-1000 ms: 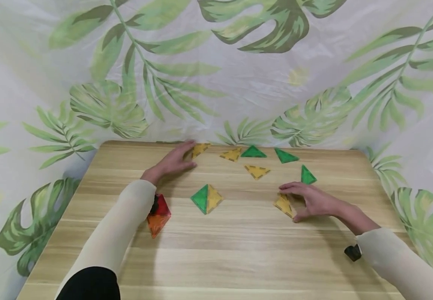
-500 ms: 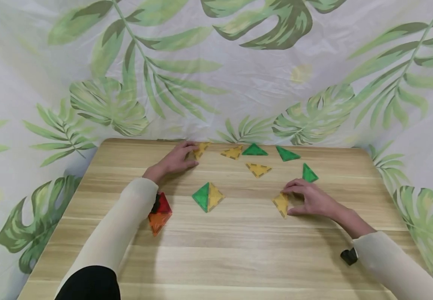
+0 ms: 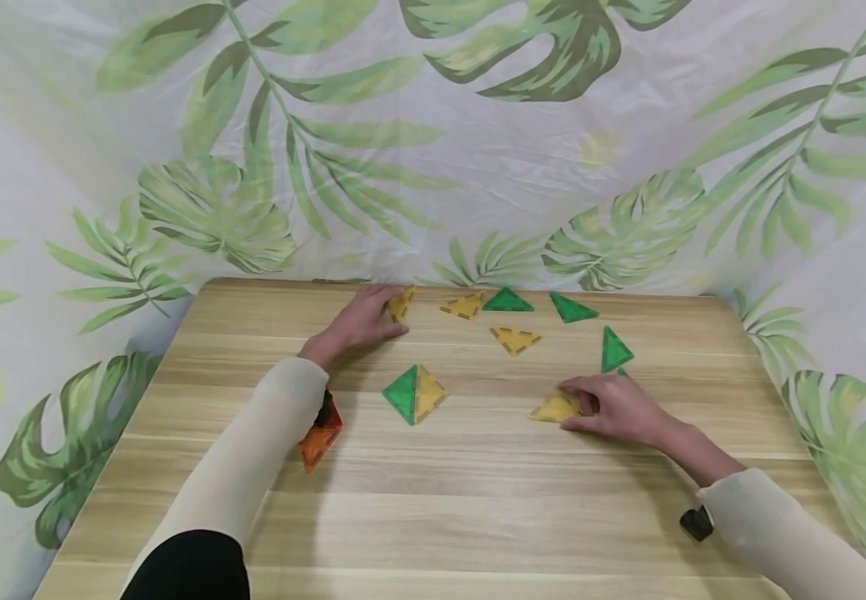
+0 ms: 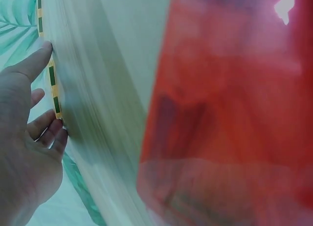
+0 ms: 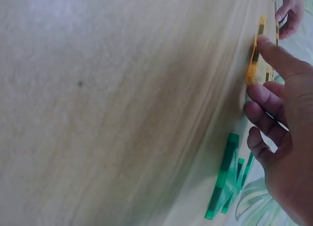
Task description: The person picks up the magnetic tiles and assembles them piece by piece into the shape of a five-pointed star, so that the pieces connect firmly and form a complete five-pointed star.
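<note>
My left hand (image 3: 361, 321) is at the far left of the table, holding a yellow triangular magnetic tile (image 3: 401, 305) between thumb and fingers. The left wrist view shows that tile (image 4: 53, 84) edge-on between the fingertips. Right of centre, my right hand (image 3: 620, 408) pinches another yellow triangular tile (image 3: 554, 407), which lies flat with its tip pointing left. In the right wrist view its edge (image 5: 256, 52) runs from thumb to fingers. Between the hands, a green triangle (image 3: 402, 394) and a yellow triangle (image 3: 428, 394) lie side by side as a diamond.
Along the back lie a yellow tile (image 3: 463, 306), a green tile (image 3: 508, 300) and another green tile (image 3: 572, 307). Nearer are a yellow tile (image 3: 514, 339) and a green one (image 3: 616, 349). An orange tile (image 3: 320, 446) and a red tile (image 3: 333, 417) sit beside the left sleeve.
The right hand has turned its yellow tile and moved it slightly left. The left hand has shifted a little right, and its yellow tile has rotated to stand more steeply.
</note>
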`<action>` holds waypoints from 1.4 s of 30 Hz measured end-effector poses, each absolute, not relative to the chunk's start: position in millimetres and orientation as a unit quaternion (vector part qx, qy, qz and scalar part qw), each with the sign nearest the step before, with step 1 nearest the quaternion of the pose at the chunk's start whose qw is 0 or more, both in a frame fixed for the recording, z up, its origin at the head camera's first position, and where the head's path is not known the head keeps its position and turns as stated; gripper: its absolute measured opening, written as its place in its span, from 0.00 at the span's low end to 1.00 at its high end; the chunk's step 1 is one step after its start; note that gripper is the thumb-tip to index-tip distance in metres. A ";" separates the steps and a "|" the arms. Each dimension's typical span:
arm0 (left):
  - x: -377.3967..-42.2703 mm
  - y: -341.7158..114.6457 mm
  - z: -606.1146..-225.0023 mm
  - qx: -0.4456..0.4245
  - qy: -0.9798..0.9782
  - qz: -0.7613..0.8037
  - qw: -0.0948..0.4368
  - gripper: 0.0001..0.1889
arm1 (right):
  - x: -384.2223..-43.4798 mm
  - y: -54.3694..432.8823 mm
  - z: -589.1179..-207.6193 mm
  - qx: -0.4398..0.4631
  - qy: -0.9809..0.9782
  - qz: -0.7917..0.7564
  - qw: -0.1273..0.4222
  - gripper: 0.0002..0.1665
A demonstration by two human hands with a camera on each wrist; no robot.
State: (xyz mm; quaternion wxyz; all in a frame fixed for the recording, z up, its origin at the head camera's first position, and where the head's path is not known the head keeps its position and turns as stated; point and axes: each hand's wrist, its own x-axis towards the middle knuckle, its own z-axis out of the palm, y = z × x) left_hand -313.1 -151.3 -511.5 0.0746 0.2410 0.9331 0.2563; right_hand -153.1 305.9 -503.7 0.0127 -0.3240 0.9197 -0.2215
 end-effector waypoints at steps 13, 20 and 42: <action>-316.6 -147.7 -510.2 0.246 0.918 0.307 0.052 0.37 | -163.8 313.6 -481.7 -0.385 0.869 -0.257 0.173 0.56; -313.5 -150.7 -508.0 0.232 0.918 0.318 0.054 0.38 | -164.7 312.6 -479.5 -0.407 0.857 -0.256 0.185 0.53; -225.1 -98.6 -470.8 0.269 0.901 0.339 0.041 0.39 | -152.5 312.4 -500.1 -0.401 0.883 -0.242 0.037 0.38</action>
